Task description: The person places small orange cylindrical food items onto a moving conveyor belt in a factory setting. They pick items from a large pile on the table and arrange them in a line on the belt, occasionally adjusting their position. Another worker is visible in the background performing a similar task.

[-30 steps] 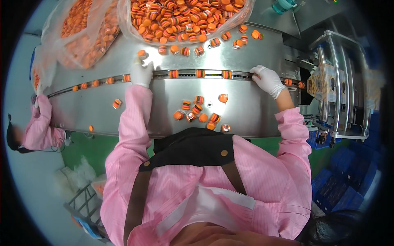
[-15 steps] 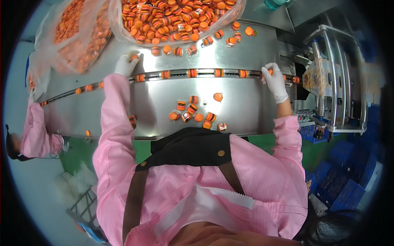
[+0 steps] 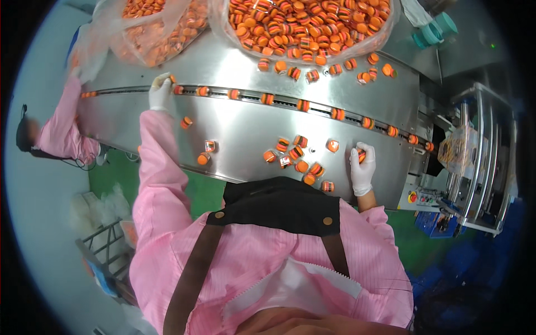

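Head view, looking down on a steel desk with a narrow conveyor groove curving from its left edge to its right edge. Small round orange-and-dark pieces sit spaced along the groove.

The left hand, in a white glove, reaches to the far left stretch of the groove; its fingers rest at the groove beside one orange piece. Whether that grip pinches anything cannot be told.

The right hand, also gloved in white, lies near the desk's near right edge. Its fingers are curled loosely around an orange piece at the fingertips; the grip appears to be closed on it.

A loose cluster of orange pieces lies on the desk near its near edge, between the two hands and left of the right hand. Three strays lie further left, just beside the left sleeve, which is pink.

At the desk's far edge, a large clear bag holds a heap of the same pieces, with some spilled onto the steel in front of it. A second clear bag stands at the far left corner.

Beyond the left edge, another person's pink sleeve shows. A steel-railed machine stands past the right edge.
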Demonstrator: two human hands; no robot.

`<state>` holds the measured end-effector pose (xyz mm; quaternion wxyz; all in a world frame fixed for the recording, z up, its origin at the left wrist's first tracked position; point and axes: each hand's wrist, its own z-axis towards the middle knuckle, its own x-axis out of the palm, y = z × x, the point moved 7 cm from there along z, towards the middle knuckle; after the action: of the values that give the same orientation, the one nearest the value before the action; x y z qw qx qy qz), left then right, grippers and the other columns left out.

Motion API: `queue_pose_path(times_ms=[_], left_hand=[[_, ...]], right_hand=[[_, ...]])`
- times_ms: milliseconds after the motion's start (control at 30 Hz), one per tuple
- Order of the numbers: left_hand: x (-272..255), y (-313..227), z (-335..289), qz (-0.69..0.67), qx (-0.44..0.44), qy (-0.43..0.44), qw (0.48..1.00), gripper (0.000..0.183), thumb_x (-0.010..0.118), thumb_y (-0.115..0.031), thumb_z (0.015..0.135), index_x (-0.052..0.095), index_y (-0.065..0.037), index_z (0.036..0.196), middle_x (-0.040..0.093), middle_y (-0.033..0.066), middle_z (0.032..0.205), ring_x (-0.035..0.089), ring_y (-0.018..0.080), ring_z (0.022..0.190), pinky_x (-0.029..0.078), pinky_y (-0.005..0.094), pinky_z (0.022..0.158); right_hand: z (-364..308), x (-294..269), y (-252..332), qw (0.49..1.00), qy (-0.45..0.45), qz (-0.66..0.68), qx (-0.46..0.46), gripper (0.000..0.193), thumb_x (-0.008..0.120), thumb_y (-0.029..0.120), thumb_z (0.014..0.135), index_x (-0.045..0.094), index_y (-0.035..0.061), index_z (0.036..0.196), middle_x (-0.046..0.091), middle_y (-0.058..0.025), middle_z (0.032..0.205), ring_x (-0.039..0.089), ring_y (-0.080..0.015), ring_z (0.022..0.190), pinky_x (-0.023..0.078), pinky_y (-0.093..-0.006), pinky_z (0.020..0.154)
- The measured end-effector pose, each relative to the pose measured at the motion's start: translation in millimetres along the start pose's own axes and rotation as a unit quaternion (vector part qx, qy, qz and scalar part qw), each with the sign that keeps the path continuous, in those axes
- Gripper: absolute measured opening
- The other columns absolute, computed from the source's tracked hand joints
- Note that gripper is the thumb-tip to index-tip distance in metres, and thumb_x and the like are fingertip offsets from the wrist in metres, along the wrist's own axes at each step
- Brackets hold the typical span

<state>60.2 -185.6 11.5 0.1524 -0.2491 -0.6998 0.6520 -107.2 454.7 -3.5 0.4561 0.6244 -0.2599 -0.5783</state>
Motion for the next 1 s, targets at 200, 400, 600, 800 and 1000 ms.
queue_pose_path(times_ms=[200,400,600,800,1000], left_hand=[[-99,37,66,0.130,-0.079,-0.070,0.986,0.019,0.051,-0.002,0.092,0.062,-0.006,0.108,0.064,0.0041,0.099,0.063,0.0140,0.083,0.055,0.0242,0.072],[-76,53,70,0.280,-0.179,0.021,0.943,0.017,0.057,-0.007,0.089,0.061,-0.005,0.105,0.065,0.0058,0.095,0.064,0.0192,0.085,0.054,0.0316,0.071],[38,-57,16,0.595,0.168,-0.038,0.785,0.022,0.062,-0.014,0.084,0.064,-0.001,0.102,0.066,0.0206,0.100,0.063,0.0340,0.095,0.048,0.0403,0.087],[235,-75,-94,0.480,0.407,0.364,0.687,0.030,0.062,-0.018,0.085,0.060,-0.013,0.115,0.059,0.0112,0.115,0.060,0.0323,0.100,0.049,0.0390,0.085],[291,-49,-94,0.567,0.323,0.435,0.620,0.031,0.065,-0.021,0.084,0.057,-0.011,0.112,0.056,0.0100,0.114,0.060,0.0312,0.100,0.049,0.0401,0.084]], right_hand=[[0,1,21,0.994,-0.005,-0.047,-0.097,0.018,0.062,0.005,0.082,0.057,-0.0003,0.098,0.059,-0.0141,0.095,0.059,-0.0271,0.087,0.048,-0.0342,0.080],[-1,1,21,0.994,-0.007,-0.059,-0.089,0.017,0.061,0.005,0.082,0.057,0.0002,0.097,0.059,-0.0141,0.095,0.059,-0.0275,0.087,0.048,-0.0348,0.079],[-1,1,27,0.993,-0.010,-0.068,-0.092,0.016,0.062,0.005,0.082,0.057,0.0004,0.097,0.060,-0.0145,0.094,0.060,-0.0276,0.085,0.049,-0.0348,0.077],[-2,0,29,0.992,-0.018,-0.068,-0.101,0.016,0.062,0.006,0.082,0.058,0.0008,0.096,0.061,-0.0144,0.093,0.061,-0.0279,0.083,0.049,-0.0347,0.076],[-1,1,28,0.994,-0.014,-0.061,-0.093,0.014,0.062,0.006,0.082,0.059,0.0011,0.095,0.061,-0.0137,0.091,0.061,-0.0275,0.081,0.049,-0.0345,0.074]])
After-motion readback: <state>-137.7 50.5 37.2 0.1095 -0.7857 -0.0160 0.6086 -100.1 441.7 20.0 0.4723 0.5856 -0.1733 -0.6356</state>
